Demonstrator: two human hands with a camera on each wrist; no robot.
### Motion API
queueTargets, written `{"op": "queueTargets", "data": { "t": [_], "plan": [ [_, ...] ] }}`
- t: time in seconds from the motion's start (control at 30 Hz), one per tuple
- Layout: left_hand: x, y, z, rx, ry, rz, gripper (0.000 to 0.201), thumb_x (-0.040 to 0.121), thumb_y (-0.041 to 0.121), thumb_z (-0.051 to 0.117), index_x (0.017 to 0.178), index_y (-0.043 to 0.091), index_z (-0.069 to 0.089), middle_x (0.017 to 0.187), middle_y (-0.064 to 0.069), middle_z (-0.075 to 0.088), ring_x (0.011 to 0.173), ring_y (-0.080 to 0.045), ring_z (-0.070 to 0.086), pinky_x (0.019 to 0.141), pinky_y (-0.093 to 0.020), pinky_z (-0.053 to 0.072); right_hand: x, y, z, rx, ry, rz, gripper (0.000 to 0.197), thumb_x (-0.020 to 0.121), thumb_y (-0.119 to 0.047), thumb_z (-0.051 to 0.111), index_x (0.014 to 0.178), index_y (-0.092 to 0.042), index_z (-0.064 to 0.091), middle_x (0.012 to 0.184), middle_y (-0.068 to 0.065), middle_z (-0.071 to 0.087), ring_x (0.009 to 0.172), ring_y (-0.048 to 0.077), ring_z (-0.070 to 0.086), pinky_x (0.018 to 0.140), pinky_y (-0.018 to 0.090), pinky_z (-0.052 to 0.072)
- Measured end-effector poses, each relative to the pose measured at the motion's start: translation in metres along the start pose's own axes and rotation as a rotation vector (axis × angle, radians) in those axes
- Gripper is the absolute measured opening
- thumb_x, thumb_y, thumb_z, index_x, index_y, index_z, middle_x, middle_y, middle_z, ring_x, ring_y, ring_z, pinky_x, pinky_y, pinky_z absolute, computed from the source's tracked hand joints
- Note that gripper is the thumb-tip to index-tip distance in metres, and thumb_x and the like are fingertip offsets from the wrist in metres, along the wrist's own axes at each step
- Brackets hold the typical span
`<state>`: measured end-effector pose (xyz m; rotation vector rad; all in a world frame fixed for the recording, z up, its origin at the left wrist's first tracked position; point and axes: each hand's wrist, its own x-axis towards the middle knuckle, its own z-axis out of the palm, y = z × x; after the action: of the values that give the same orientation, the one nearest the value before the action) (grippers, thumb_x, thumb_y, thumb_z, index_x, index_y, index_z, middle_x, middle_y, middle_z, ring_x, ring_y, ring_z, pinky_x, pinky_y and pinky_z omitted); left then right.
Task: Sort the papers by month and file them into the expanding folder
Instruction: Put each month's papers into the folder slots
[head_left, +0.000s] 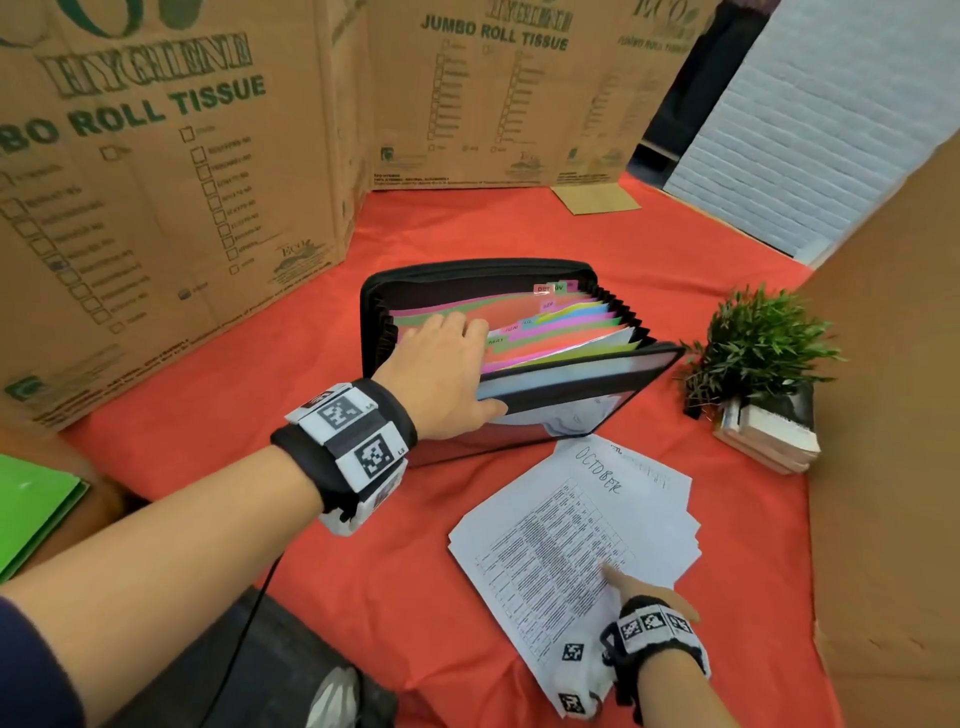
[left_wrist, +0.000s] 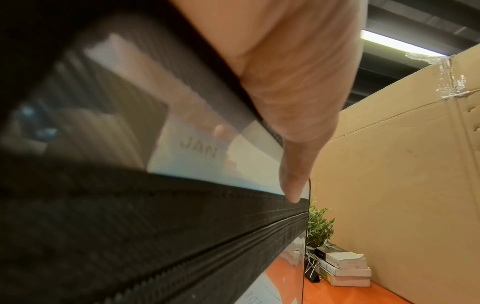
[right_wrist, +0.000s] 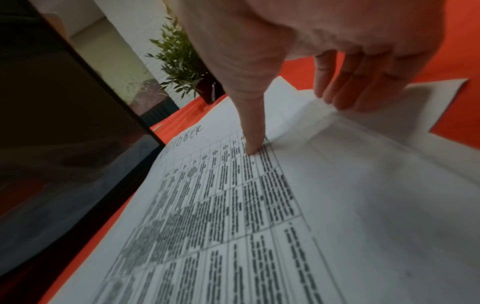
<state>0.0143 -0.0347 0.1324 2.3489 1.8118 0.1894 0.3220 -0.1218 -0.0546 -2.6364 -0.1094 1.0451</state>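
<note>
Expanding folder (head_left: 524, 338) lay open on the red cloth (head_left: 363, 519), coloured month tabs fanned upward, just behind the loose stack of papers (head_left: 571, 540), top sheet hand-lettered OCTOBER. Left hand (head_left: 441, 364) spread over the near dividers, fingers among the pockets and thumb under the front flap, probably to hold the mouth open and keep a place while the next sheet was picked. Right hand (head_left: 644, 592) rested on the stack, pinching nothing as far as could be told: thumb tip pressed on the printed table, other fingers laid straight at the sheet's far edge, likely to slide the top page free. JAN tab (left_wrist: 198, 149) legible only from the left wrist, through the clear flap; thumb contact on the grid clear only from the right wrist. Potted plant (head_left: 753, 343) atop small books (head_left: 769, 436) stood off to the right, cardboard boxes (head_left: 156, 182) walled the back.
</note>
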Motion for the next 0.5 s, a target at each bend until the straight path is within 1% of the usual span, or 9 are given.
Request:
{"op": "queueTargets", "data": {
  "t": [0.03, 0.07, 0.13, 0.17, 0.23, 0.3, 0.4, 0.43, 0.5],
  "plan": [
    [0.000, 0.000, -0.001, 0.016, -0.010, 0.000, 0.076, 0.077, 0.065, 0.062, 0.130, 0.014, 0.043, 0.124, -0.006, 0.048, 0.113, -0.027, 0.047, 0.091, -0.042, 0.040, 0.006, 0.004, 0.000, -0.033, -0.012, -0.027, 0.129, 0.048, -0.061, 0.086, 0.142, 0.004, 0.028, 0.139, 0.022, 0.045, 0.120, 0.040, 0.051, 0.098, 0.048, 0.047],
    [0.000, 0.001, -0.001, 0.031, -0.021, 0.000, 0.076, 0.078, 0.065, 0.061, 0.131, 0.013, 0.044, 0.125, -0.006, 0.048, 0.113, -0.027, 0.046, 0.091, -0.042, 0.040, 0.009, 0.007, -0.003, -0.025, -0.008, -0.050, 0.120, 0.048, -0.062, 0.085, 0.137, 0.003, 0.039, 0.131, 0.020, 0.052, 0.113, 0.039, 0.056, 0.095, 0.046, 0.049],
    [-0.001, 0.001, -0.002, 0.053, -0.045, -0.002, 0.075, 0.080, 0.066, 0.058, 0.131, 0.012, 0.048, 0.125, -0.007, 0.049, 0.115, -0.027, 0.046, 0.093, -0.042, 0.040, 0.003, 0.010, -0.012, 0.038, -0.025, -0.082, 0.081, 0.065, -0.043, 0.084, 0.122, 0.006, 0.054, 0.109, 0.020, 0.062, 0.095, 0.036, 0.061, 0.086, 0.041, 0.051],
    [-0.001, 0.001, -0.003, 0.059, -0.053, -0.003, 0.075, 0.081, 0.067, 0.057, 0.131, 0.012, 0.049, 0.126, -0.007, 0.049, 0.115, -0.027, 0.046, 0.093, -0.042, 0.040, 0.003, 0.012, -0.015, 0.058, -0.039, -0.117, 0.064, 0.074, -0.033, 0.080, 0.118, 0.007, 0.058, 0.103, 0.020, 0.064, 0.088, 0.034, 0.061, 0.085, 0.040, 0.051],
    [0.000, 0.001, -0.003, 0.060, -0.062, -0.003, 0.075, 0.081, 0.067, 0.056, 0.132, 0.012, 0.051, 0.126, -0.007, 0.050, 0.116, -0.027, 0.046, 0.094, -0.043, 0.041, 0.009, 0.015, -0.021, 0.094, -0.070, -0.202, 0.042, 0.085, -0.025, 0.072, 0.114, 0.004, 0.062, 0.106, 0.023, 0.065, 0.084, 0.029, 0.057, 0.086, 0.039, 0.051],
    [0.000, 0.002, -0.004, 0.060, -0.071, -0.006, 0.076, 0.081, 0.067, 0.056, 0.133, 0.012, 0.051, 0.127, -0.007, 0.049, 0.116, -0.027, 0.046, 0.094, -0.043, 0.041, 0.004, 0.020, -0.025, 0.123, -0.005, -0.298, 0.024, 0.086, -0.021, 0.071, 0.102, -0.004, 0.067, 0.098, 0.017, 0.065, 0.085, 0.027, 0.055, 0.089, 0.037, 0.047],
    [0.001, 0.002, -0.005, 0.062, -0.079, -0.015, 0.076, 0.081, 0.067, 0.056, 0.133, 0.012, 0.051, 0.126, -0.008, 0.049, 0.115, -0.027, 0.046, 0.094, -0.043, 0.041, -0.004, 0.029, -0.031, 0.075, 0.135, -0.503, 0.009, 0.086, -0.015, 0.070, 0.086, -0.006, 0.069, 0.084, 0.010, 0.063, 0.095, 0.033, 0.059, 0.090, 0.033, 0.042],
    [0.002, 0.002, -0.005, 0.062, -0.083, -0.017, 0.076, 0.081, 0.067, 0.056, 0.133, 0.012, 0.051, 0.126, -0.008, 0.049, 0.115, -0.028, 0.045, 0.094, -0.043, 0.041, -0.006, 0.035, -0.032, 0.021, 0.166, -0.572, 0.010, 0.088, -0.014, 0.067, 0.085, -0.005, 0.070, 0.083, 0.012, 0.066, 0.098, 0.035, 0.059, 0.086, 0.031, 0.038],
    [0.002, 0.003, -0.005, 0.061, -0.091, -0.021, 0.076, 0.081, 0.067, 0.056, 0.133, 0.011, 0.051, 0.126, -0.008, 0.049, 0.116, -0.028, 0.045, 0.095, -0.044, 0.041, -0.005, 0.048, -0.033, -0.084, 0.232, -0.636, 0.014, 0.091, -0.014, 0.061, 0.091, -0.007, 0.073, 0.090, 0.017, 0.071, 0.098, 0.038, 0.060, 0.079, 0.031, 0.035]
  ]
}}
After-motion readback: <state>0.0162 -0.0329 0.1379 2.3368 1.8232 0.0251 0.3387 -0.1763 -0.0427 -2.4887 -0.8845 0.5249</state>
